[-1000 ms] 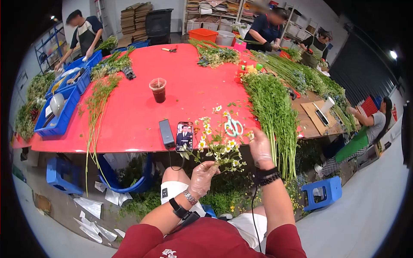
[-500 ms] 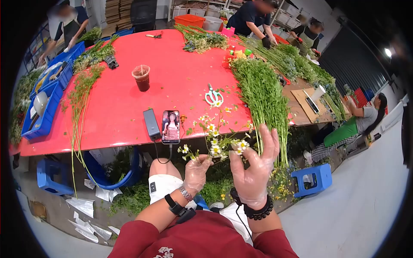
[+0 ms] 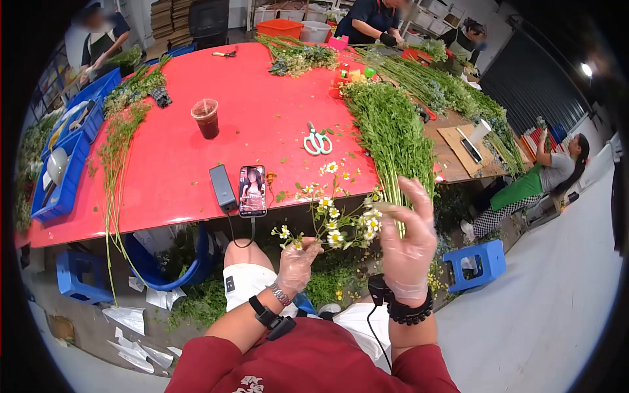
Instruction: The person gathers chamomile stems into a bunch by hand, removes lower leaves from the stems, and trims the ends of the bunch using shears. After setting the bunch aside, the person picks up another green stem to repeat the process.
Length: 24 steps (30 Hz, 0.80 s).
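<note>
My left hand (image 3: 297, 267), in a clear plastic glove, pinches a sprig of chamomile (image 3: 334, 236) with small white, yellow-centred blooms. The sprig spreads upward and to the right, in front of the table's near edge. Just right of the blooms is my right hand (image 3: 409, 252), gloved too, with its fingers apart. Its fingertips are close to the rightmost flowers; whether they touch cannot be made out. Beyond the sprig, green-handled scissors (image 3: 314, 135) lie on the red table (image 3: 262, 98). A phone (image 3: 252, 193) and a grey power bank (image 3: 223, 187) rest near the edge.
A large green bundle of stems (image 3: 393, 131) lies at the right. A plastic cup (image 3: 206, 119) stands left of centre. Blue crates (image 3: 65, 187) line the left side, and blue stools (image 3: 477, 265) stand below. Several people work around the table, one in a green apron (image 3: 517, 196).
My right hand has moved slightly right and away from the blooms. My left hand still holds the sprig. The view has shifted a little, and the people around the table have changed posture.
</note>
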Tool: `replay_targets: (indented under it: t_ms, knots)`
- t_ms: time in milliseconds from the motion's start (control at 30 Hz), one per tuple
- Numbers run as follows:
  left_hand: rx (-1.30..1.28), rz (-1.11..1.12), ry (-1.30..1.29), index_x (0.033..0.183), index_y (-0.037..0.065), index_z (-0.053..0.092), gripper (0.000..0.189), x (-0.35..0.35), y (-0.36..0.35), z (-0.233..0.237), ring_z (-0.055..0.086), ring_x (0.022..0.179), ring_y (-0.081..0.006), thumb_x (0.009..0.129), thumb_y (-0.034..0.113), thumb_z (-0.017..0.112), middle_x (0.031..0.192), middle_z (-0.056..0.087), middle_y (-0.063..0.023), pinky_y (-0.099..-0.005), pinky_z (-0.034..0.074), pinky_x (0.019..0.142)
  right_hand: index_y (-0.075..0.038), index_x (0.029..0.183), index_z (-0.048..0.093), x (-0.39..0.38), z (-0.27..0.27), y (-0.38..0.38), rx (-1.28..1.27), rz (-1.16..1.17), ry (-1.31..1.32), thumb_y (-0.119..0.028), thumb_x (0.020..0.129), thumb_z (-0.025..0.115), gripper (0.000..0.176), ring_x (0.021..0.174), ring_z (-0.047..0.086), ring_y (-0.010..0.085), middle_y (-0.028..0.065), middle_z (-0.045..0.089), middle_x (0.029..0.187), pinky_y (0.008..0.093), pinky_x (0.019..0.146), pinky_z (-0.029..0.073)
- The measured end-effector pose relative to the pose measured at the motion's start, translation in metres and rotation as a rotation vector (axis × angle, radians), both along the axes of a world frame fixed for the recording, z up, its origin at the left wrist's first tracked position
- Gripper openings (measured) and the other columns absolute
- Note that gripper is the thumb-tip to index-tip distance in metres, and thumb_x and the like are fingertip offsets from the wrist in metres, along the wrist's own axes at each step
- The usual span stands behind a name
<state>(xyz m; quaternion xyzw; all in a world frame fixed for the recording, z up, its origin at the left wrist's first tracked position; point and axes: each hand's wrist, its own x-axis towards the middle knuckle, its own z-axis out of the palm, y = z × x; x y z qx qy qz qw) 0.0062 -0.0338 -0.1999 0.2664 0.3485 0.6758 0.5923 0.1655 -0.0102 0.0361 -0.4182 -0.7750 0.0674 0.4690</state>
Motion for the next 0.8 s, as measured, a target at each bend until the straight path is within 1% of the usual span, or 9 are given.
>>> replay_targets:
  t_ms: [133,233,333,367,400,467,533,633,800]
  knots:
    - [-0.041,0.045,0.065,0.115,-0.002,0.065,0.016,-0.008,0.004,-0.015,0.068,0.092,-0.0143,0.101,0.006,0.067,0.101,0.071,-0.0056,-0.0292,0.054,0.089,0.001,0.107,0.07,0.007,0.003,-0.001,0.104,-0.026,0.689,0.005,0.095,0.061,0.016,0.129,0.056,0.0288,0.0162,0.06,0.132,0.0441,0.111,0.043]
    - [0.013,0.076,0.062,0.114,-0.001,0.065,0.019,-0.02,0.008,-0.005,0.069,0.091,-0.0146,0.1,0.012,0.07,0.102,0.07,-0.0058,-0.03,0.054,0.088,0.001,0.11,0.067,0.027,-0.005,0.004,0.194,0.117,0.827,0.006,0.096,0.058,0.018,0.115,0.06,0.0218,0.0142,0.061,0.127,0.0356,0.102,0.049]
    - [0.008,0.125,0.061,0.113,0.0,0.066,0.019,-0.032,0.012,0.01,0.07,0.092,-0.0152,0.1,0.014,0.071,0.1,0.071,-0.006,-0.0311,0.055,0.088,0.0,0.107,0.068,0.038,-0.039,-0.009,-0.094,-0.079,0.61,0.006,0.096,0.06,0.014,0.105,0.062,0.0199,0.0124,0.063,0.12,0.0343,0.093,0.052]
    - [0.008,0.134,0.065,0.113,0.0,0.066,0.019,-0.038,0.013,0.014,0.07,0.092,-0.0152,0.1,0.014,0.071,0.1,0.071,-0.006,-0.0311,0.055,0.088,0.001,0.111,0.069,0.046,-0.065,-0.008,-0.13,-0.01,0.469,0.006,0.094,0.064,0.019,0.103,0.062,0.0201,0.0123,0.064,0.121,0.034,0.091,0.053]
    - [0.018,0.137,0.019,0.113,0.001,0.066,0.019,-0.044,0.014,0.018,0.07,0.092,-0.0156,0.1,0.014,0.07,0.098,0.072,-0.0059,-0.0317,0.055,0.088,0.001,0.124,0.066,0.046,-0.079,-0.013,-0.084,-0.103,0.117,0.003,0.091,0.069,0.033,0.098,0.063,0.0211,0.0135,0.064,0.123,0.0335,0.089,0.053]
    - [0.028,0.159,-0.018,0.114,0.002,0.065,0.018,-0.058,0.015,0.031,0.07,0.091,-0.016,0.101,0.014,0.069,0.096,0.072,-0.0059,-0.0323,0.055,0.088,-0.001,0.154,0.042,0.037,-0.119,-0.034,-0.401,-0.131,0.04,-0.007,0.086,0.078,0.078,0.093,0.062,0.0222,0.0192,0.058,0.136,0.0322,0.085,0.054]
    - [0.095,0.169,-0.113,0.113,0.005,0.064,0.014,-0.073,0.013,0.055,0.069,0.093,-0.0182,0.104,0.015,0.064,0.097,0.07,-0.0069,-0.0388,0.057,0.092,-0.001,0.159,0.029,0.033,-0.164,-0.05,-0.694,-0.115,-0.048,-0.015,0.086,0.08,0.091,0.104,0.065,0.0317,0.0251,0.052,0.144,0.0369,0.09,0.055]
    - [0.101,0.188,-0.249,0.109,0.007,0.064,0.01,-0.089,0.012,0.093,0.068,0.09,-0.0172,0.104,0.016,0.063,0.091,0.067,-0.0032,-0.0418,0.058,0.091,-0.003,0.161,0.022,0.041,-0.249,-0.057,-0.784,0.022,-0.285,-0.033,0.089,0.077,0.097,0.131,0.051,0.0511,0.0332,0.044,0.15,0.0491,0.104,0.05]
    - [0.098,0.169,-0.443,0.107,0.009,0.065,0.009,-0.111,0.012,0.118,0.068,0.089,-0.0188,0.103,0.017,0.065,0.092,0.067,-0.0013,-0.0449,0.058,0.091,-0.009,0.152,0.046,0.05,-0.313,-0.06,-0.83,0.051,-0.295,-0.024,0.092,0.073,0.068,0.113,0.066,0.0407,0.0231,0.068,0.124,0.0463,0.094,0.054]
